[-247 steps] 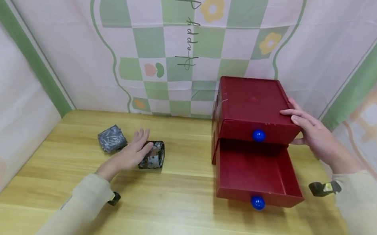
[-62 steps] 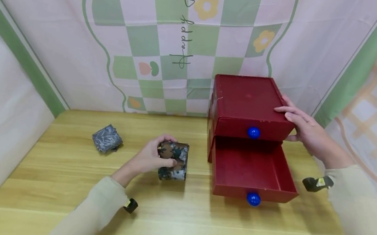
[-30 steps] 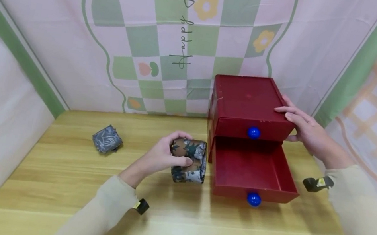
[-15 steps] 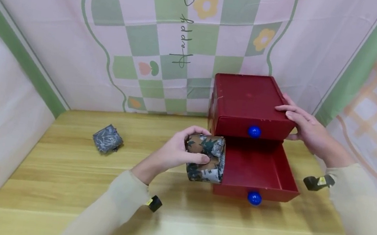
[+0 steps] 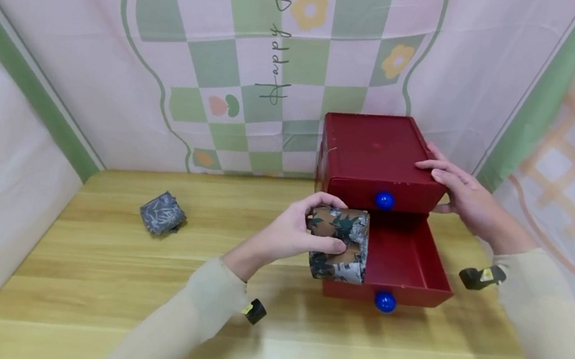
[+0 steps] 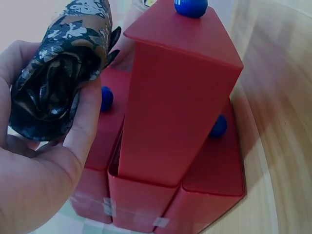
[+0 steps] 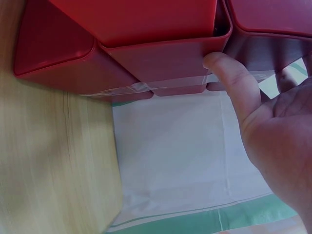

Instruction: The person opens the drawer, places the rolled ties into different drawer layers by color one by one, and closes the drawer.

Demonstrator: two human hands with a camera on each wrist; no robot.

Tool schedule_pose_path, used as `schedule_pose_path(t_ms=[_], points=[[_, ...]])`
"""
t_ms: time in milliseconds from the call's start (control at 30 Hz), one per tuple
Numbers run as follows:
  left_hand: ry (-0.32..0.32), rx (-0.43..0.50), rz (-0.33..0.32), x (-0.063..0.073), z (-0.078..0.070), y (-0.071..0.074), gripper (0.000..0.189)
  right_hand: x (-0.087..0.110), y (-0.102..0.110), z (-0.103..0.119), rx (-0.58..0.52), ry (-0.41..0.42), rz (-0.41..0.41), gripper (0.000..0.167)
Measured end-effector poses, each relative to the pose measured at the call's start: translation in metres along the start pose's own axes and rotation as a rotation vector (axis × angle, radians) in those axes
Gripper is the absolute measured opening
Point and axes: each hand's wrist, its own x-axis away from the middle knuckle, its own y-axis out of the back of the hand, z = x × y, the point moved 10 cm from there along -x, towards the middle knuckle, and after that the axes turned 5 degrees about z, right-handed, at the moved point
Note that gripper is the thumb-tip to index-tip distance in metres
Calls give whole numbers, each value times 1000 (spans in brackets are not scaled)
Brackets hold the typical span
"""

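My left hand (image 5: 296,230) grips a rolled camouflage-print cloth bundle (image 5: 339,245), thumb across the front and fingers behind. The left wrist view shows the dark, shiny folds at the end of the bundle (image 6: 53,87). It is held over the left side of the pulled-out drawer (image 5: 403,257) and hides part of it. The drawer belongs to a red drawer cabinet (image 5: 380,149) with blue knobs. My right hand (image 5: 465,192) rests on the cabinet's right top edge with fingers fairly straight; in the right wrist view the thumb (image 7: 234,80) touches its side.
A grey patterned folded bundle (image 5: 163,214) lies at the left of the wooden table (image 5: 100,294). Printed curtains (image 5: 297,70) hang close behind the table and at both sides. The top drawer, with its blue knob (image 5: 384,200), is closed above the pulled-out one.
My left hand, first beside the camouflage bundle, has gripped it, lifted it and carried it right to the drawer. The right hand stays on the cabinet; the grey bundle has not moved.
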Motion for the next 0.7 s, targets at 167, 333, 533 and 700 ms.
schedule_pose_path(t_ms=[167,333,533,700], points=[[27,-54,-42,-6,4,-2,51,0,0,-1,-17,5,-6,40],[68,-109,-76,-11,10,-4,52,1,0,-1,-7,-2,-11,39],[103,-153,-80,-18,13,-10,53,1,0,-2,19,-15,-19,40],[104,-149,-53,-22,12,-17,53,1,0,-2,30,-18,-13,41]])
